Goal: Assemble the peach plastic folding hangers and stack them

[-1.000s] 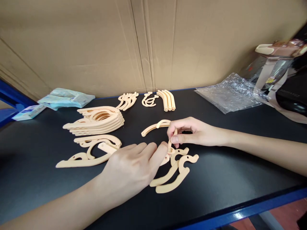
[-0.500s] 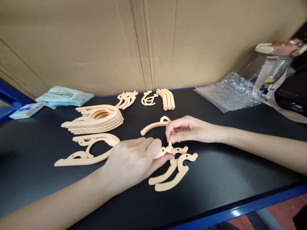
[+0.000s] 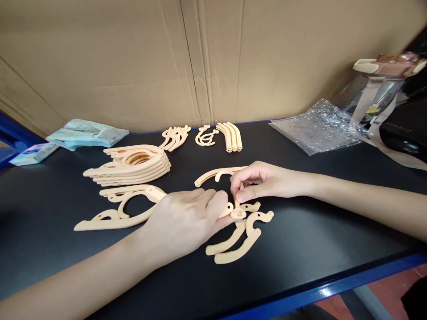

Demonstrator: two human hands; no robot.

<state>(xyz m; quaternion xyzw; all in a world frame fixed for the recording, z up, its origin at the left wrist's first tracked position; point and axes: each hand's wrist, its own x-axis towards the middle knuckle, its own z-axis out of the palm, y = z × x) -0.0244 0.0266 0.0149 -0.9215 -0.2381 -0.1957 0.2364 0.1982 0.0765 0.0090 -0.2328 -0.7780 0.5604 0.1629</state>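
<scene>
My left hand (image 3: pixel 190 218) is closed, thumb below, on a cream folding-hanger part whose holed end (image 3: pixel 228 208) pokes out past the fingers. My right hand (image 3: pixel 258 182) pinches another cream hanger piece with a hollow rounded end (image 3: pixel 238 214), close against that holed end. Behind the right fingers runs a curved hanger arm (image 3: pixel 208 175); a small hooked tip (image 3: pixel 219 176) shows below it. Whether the arm is held or lies on the table is hidden. Two curved hanger pieces with hook ends (image 3: pixel 238 255) lie just below my hands.
Left on the black table (image 3: pixel 300 240) are stacked folded hangers (image 3: pixel 133 166) and a looser one (image 3: pixel 113 224). Several small hooks (image 3: pixel 175 137), curved pieces (image 3: pixel 205 137) and arms (image 3: pixel 230 137) sit at the back. Tissue packs (image 3: pixel 86 133), a plastic bag (image 3: pixel 316 129) and a strapped bottle (image 3: pixel 380 89) flank them.
The hollow end in my right fingers has turned and dropped slightly. The hooked tip near the arm now points down left instead of rising above it. My left hand has shifted slightly right.
</scene>
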